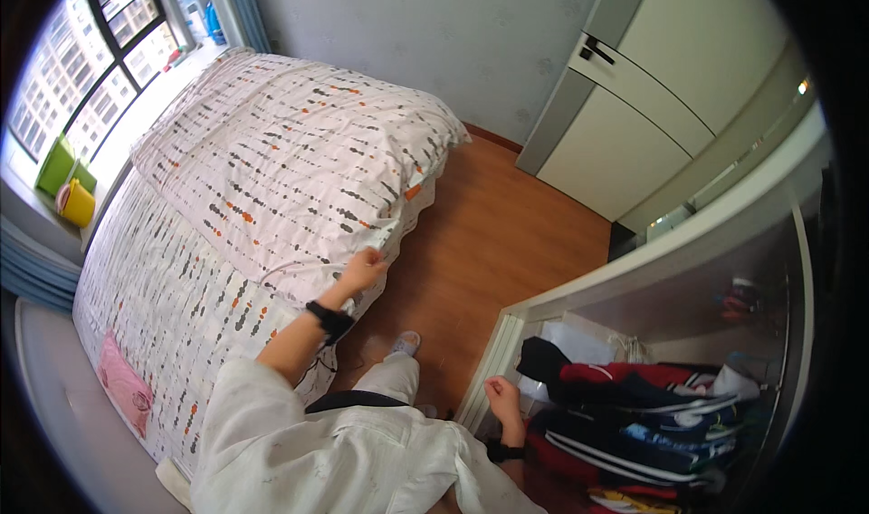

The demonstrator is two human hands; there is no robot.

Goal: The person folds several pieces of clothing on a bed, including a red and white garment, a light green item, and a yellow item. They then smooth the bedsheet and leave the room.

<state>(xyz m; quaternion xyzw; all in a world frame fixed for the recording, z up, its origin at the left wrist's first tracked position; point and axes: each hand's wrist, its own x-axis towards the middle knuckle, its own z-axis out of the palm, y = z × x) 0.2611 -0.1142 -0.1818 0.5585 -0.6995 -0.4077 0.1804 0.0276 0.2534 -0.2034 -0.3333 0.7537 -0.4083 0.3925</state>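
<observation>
The person stands between a bed and an open wardrobe, wearing a loose off-white shirt (pixel 317 460). The left hand (pixel 365 269), with a black strap (pixel 329 322) at its wrist, reaches to the near side of the bed; its fingers are bent closed and grasp the edge of a puffy, pale pinkish-white fabric quilt (pixel 299 170) printed with rows of grey and orange blots. The quilt lies across the far part of the bed, its near side hanging over the edge above a reddish-brown wooden floor (pixel 507 220). Nearer the person, a white fabric sheet (pixel 172 269) with a similar blotted print is exposed, and a pink cloth item (pixel 127 383) rests on it along the left side. The right hand (pixel 503 397), a black band (pixel 503 451) at its wrist, is held low near the white wardrobe frame (pixel 493 362); its fingers are curled inward, nothing is seen in them, and whether they are fully clenched cannot be told. Just beyond it, dark, red and white-striped fabric garments (pixel 634 423) fill the wardrobe. A green container (pixel 56 165) and a yellow container (pixel 76 204) stand near the window at left. A white panelled door (pixel 602 138) with a black handle (pixel 596 50) is at upper right
</observation>
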